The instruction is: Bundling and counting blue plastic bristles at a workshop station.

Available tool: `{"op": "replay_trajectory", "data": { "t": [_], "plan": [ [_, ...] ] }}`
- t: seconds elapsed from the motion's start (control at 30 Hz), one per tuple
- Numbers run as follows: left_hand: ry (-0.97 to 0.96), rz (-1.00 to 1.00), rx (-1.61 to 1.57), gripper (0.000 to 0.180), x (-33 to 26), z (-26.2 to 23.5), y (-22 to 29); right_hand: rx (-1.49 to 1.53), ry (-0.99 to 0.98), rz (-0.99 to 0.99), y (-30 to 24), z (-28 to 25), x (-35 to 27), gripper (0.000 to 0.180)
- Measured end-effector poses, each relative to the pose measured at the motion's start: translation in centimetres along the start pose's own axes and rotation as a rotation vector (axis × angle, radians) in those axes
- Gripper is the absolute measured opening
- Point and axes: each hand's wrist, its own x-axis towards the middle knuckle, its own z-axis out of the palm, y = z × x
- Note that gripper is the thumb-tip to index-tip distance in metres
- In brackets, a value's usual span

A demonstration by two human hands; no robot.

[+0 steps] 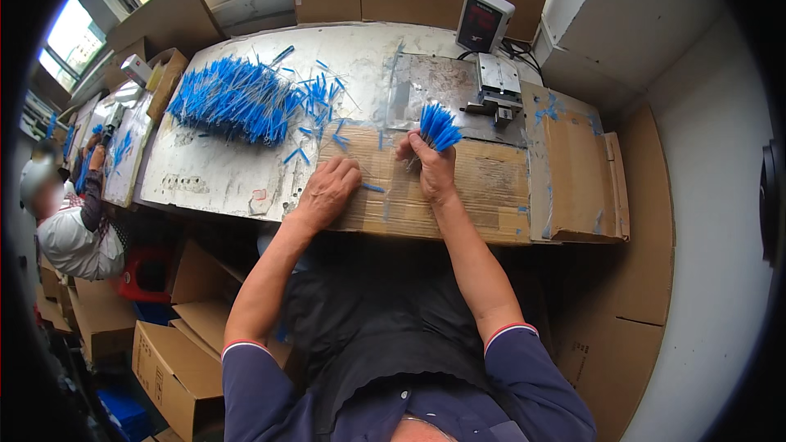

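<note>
My right hand is closed round a bundle of thin pieces with blue ends, the blue ends fanning upward and thin pale stems showing below. It is held over the cardboard sheet on the table. My left hand rests at the left part of that sheet with its fingers curled under; whatever is in them, if anything, is hidden. A single blue piece lies just right of it. Farther left is a large heap of the same blue-ended pieces, with loose ones scattered beside it.
A small metal device stands on a metal plate at the back right, with a display box behind it. A flattened cardboard box covers the table's right end. At the far left a co-worker works at another table. Open cartons stand below.
</note>
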Motion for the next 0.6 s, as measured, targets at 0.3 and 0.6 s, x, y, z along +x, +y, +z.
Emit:
{"op": "replay_trajectory", "data": {
  "t": [0.3,0.6],
  "plan": [
    [0.145,-0.608,-0.279,0.013,4.1,3.4,2.9,0.038,0.214,-0.227,0.2,-0.8,0.2,0.005],
    [-0.151,-0.662,0.009,0.019,6.4,3.7,5.5,-0.003,0.19,-0.181,0.4,-1.3,0.4,0.011]
  ]
}}
